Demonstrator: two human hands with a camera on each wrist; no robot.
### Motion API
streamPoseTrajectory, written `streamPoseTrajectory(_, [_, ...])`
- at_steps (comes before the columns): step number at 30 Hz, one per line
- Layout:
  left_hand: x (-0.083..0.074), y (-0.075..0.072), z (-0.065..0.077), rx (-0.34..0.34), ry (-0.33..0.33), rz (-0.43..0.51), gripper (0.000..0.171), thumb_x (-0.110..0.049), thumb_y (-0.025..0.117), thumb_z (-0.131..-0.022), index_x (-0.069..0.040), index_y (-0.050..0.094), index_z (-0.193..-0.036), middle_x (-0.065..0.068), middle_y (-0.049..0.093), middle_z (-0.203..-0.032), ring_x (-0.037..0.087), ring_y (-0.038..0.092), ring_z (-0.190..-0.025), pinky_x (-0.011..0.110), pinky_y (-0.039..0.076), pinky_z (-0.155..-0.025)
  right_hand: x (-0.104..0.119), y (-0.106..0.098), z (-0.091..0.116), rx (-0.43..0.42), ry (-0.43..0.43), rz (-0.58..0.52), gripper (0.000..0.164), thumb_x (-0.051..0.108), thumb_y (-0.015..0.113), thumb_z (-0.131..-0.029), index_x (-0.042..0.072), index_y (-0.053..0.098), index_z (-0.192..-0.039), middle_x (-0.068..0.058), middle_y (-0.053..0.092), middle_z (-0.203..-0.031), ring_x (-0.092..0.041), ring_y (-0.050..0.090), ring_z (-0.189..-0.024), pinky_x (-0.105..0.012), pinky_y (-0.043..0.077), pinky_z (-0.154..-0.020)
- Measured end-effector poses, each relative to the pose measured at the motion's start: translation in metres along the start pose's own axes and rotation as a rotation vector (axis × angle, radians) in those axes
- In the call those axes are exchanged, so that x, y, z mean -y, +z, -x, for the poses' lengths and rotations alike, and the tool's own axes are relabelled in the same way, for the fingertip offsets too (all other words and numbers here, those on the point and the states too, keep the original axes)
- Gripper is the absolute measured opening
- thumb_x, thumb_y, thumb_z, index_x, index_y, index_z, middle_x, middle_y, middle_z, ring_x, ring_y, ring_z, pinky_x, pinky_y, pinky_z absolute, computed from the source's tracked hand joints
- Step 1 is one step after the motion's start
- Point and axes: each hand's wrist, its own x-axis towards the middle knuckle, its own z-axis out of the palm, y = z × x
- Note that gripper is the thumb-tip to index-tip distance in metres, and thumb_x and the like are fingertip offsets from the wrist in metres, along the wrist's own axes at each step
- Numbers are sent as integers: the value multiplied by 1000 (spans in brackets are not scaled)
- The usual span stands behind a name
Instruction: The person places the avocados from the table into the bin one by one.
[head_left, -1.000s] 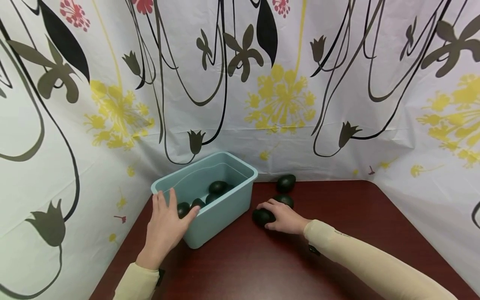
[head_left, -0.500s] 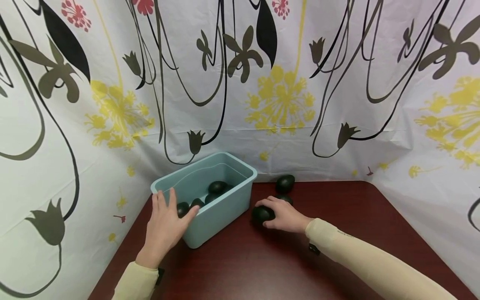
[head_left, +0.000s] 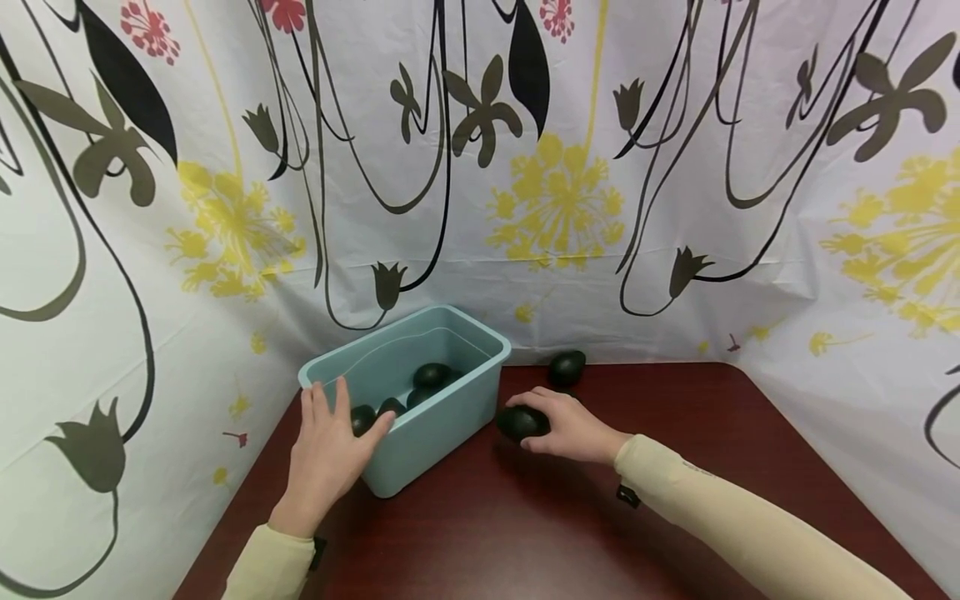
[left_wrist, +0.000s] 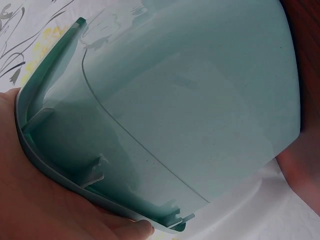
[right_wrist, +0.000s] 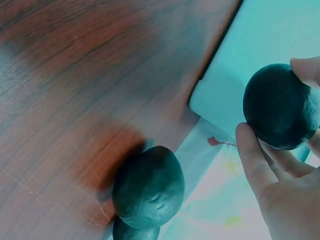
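My right hand (head_left: 570,427) grips a dark green avocado (head_left: 522,423) between thumb and fingers, just right of the light blue bin (head_left: 442,446). The right wrist view shows that avocado (right_wrist: 275,107) held in the fingertips, overlapping the bin's side (right_wrist: 235,75). My left hand (head_left: 324,467) rests over the bin's near left rim with its fingers spread and fairly straight. From the left wrist, the hand (left_wrist: 45,200) lies along the bin's lip (left_wrist: 55,175). Inside the bin are several avocados (head_left: 432,375), partly hidden by its wall and my left hand.
One loose avocado (head_left: 566,367) lies at the table's back edge. The right wrist view has two avocados on the table, one (right_wrist: 148,187) in front of another (right_wrist: 135,233). A flowered curtain (head_left: 570,308) hangs behind the dark red-brown table (head_left: 495,533).
My right hand has lifted the avocado slightly and moved it a little left, away from the one behind, which the hand now nearly hides. My left hand stays on the rim.
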Motion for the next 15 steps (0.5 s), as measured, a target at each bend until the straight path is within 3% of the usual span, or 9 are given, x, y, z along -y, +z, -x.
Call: streamPoseTrajectory(15, [0, 0, 1, -7, 5, -2, 116, -86, 37, -86, -1, 12, -161, 34, 7, -160, 50, 8, -148, 69, 49, -81, 27, -23, -3, -36, -45, -11, 61, 33, 80, -86, 39, 54, -141, 21, 49, -133, -1, 56, -109, -30, 52, -85])
